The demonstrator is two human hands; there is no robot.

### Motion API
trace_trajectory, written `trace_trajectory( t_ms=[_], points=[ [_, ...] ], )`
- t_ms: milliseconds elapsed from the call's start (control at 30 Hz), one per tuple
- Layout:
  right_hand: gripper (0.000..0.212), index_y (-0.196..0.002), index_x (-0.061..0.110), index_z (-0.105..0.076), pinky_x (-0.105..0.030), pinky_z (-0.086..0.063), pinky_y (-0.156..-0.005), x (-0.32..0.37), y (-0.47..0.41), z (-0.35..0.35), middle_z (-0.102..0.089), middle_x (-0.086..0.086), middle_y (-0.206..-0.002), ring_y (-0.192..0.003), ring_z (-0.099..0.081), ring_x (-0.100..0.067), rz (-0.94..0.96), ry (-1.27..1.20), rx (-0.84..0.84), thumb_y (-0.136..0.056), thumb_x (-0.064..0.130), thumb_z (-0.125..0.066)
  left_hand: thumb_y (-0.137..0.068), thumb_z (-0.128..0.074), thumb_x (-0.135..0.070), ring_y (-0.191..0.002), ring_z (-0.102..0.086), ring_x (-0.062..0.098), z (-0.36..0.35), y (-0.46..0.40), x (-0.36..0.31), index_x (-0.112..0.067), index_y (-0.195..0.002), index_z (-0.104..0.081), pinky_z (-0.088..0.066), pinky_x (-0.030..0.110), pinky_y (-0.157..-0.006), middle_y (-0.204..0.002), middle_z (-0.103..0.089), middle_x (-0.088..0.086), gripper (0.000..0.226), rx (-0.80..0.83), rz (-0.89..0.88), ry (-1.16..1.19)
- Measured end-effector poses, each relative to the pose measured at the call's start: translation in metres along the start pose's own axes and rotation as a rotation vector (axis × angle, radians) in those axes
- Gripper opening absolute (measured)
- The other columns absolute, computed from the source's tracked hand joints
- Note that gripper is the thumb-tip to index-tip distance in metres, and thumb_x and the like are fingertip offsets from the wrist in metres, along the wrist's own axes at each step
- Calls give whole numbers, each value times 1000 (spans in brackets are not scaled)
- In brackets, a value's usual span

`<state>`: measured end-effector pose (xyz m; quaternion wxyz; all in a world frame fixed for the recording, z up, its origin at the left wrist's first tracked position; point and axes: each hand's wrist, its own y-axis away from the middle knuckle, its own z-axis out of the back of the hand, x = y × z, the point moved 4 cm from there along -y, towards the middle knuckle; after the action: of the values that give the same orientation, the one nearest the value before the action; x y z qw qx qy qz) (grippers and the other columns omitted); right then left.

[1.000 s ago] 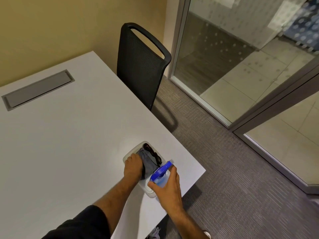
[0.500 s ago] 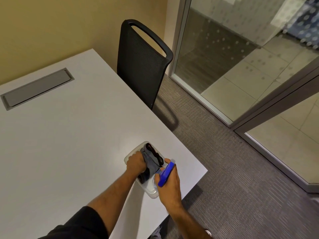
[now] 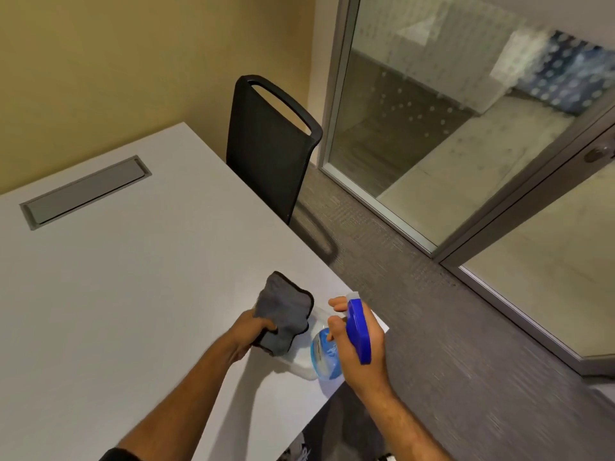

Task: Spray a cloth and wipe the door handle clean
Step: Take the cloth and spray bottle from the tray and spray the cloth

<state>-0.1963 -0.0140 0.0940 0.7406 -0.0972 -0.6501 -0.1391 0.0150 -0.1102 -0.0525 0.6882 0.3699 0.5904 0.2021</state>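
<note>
Over the white table corner, left hand is gripping the cloth; right hand is clutching the bottle, nozzle aiming left at the cloth just beside it

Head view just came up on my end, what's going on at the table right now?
A person stands at the corner of a white table. The left hand grips a grey cloth, lifted above a clear plastic tray near the table's edge. The right hand holds a spray bottle with a blue trigger head beside the cloth. No spray is visible. The door handle shows at the far right, untouched. A black chair stands at the table's far side.
</note>
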Motion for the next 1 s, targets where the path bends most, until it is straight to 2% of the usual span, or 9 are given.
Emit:
trace_trajectory(
  t_ms=[67, 167, 300, 400, 467, 633, 800, 900, 1000],
  points=[
    [38, -109, 25, -65, -28, -62, -78, 5, 5, 12, -72, 16, -102, -95, -72, -14, -23, 16, -21, -83, 52, -65, -59, -60, -7, -73, -62, 25, 1, 15, -3, -6, -91, -68, -49, 28, -60, -80, -68, 12, 33, 15, -8, 80],
    [32, -109, 20, -67, -36, -63, -76, 2, 16, 29, -72, 2, -103, -89, -71, -23, -62, 24, -55, -85, 41, -65, -61, -58, 0, -80, -61, 31, 2, 31, -7, -1, -100, -65, -49, 35, -69, -91, -64, 19, 39, 56, -13, 233],
    [32, -107, 18, -68, -40, -64, -75, -2, 28, 48, -73, 8, -99, -84, -71, -20, -92, 17, -76, -83, 40, -67, -76, -59, 10, -96, -65, 37, -1, 48, -10, 4, -125, -60, -55, 42, -80, -107, -69, 23, 50, 78, -38, 322],
    [35, -102, 20, -70, -38, -62, -68, 1, 32, 53, -73, 7, -98, -73, -69, -19, -60, 4, -45, -80, 46, -67, -70, -65, 3, -109, -68, 39, -10, 65, -15, 0, -130, -61, -60, 47, -87, -121, -72, 23, 61, 157, -83, 402],
    [32, -101, 21, -70, -35, -60, -63, 4, 35, 53, -72, 2, -96, -68, -66, -17, -49, -14, -20, -79, 44, -66, -72, -66, 3, -110, -73, 37, -16, 77, -18, -6, -130, -62, -65, 45, -81, -126, -75, 18, 59, 223, -111, 458],
    [12, -93, 29, -72, -29, -55, -56, 10, 39, 61, -71, -5, -88, -57, -62, -12, -47, -74, 33, -85, 22, -67, -73, -65, 11, -94, -81, 30, -31, 99, -19, -5, -128, -62, -66, 39, -69, -110, -81, 14, 57, 306, -119, 648],
    [24, -105, 41, -70, -29, -59, -60, 13, 38, 65, -72, 3, -91, -64, -67, -14, -83, -74, 44, -82, 37, -71, -82, -63, -8, -88, -81, 32, -59, 115, -23, -2, -115, -74, -67, 42, -67, -105, -81, 17, 35, 336, -96, 841],
    [48, -126, 48, -61, -22, -59, -73, 12, 36, 68, -71, 18, -104, -93, -70, -3, -163, -54, 45, -80, 47, -76, -83, -64, -13, -91, -81, 33, -80, 122, -28, -5, -99, -86, -67, 43, -70, -106, -82, 18, 28, 380, -96, 813],
    [39, -108, 58, -66, -24, -60, -79, 11, 35, 73, -73, 22, -107, -105, -70, -5, -222, -109, 76, -71, 57, -78, -83, -70, -4, -92, -81, 33, -96, 130, -34, -5, -97, -86, -67, 41, -71, -105, -82, 19, 21, 457, -97, 730]
  ],
)
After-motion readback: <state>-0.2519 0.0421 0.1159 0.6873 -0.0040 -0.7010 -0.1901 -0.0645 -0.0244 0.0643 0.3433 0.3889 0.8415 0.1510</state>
